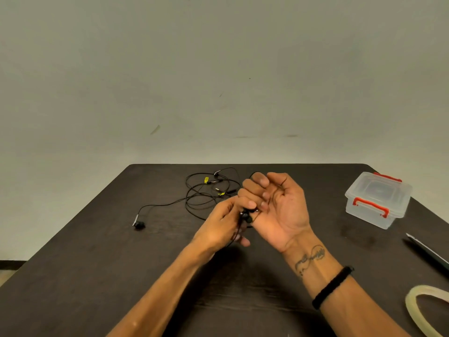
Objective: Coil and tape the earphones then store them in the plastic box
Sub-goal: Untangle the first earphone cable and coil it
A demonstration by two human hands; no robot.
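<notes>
Holding one black earbud [246, 216] pinched in the left hand [224, 223], right by the open right hand [279, 205]. Kept the right palm up with fingers spread, likely as a frame for winding the wire around. Left most of the earphones' cord [209, 190] loose on the table [97, 263]. Parked the lidded plastic box [377, 199] and tape roll [422, 305] off to the right, ready for later.
</notes>
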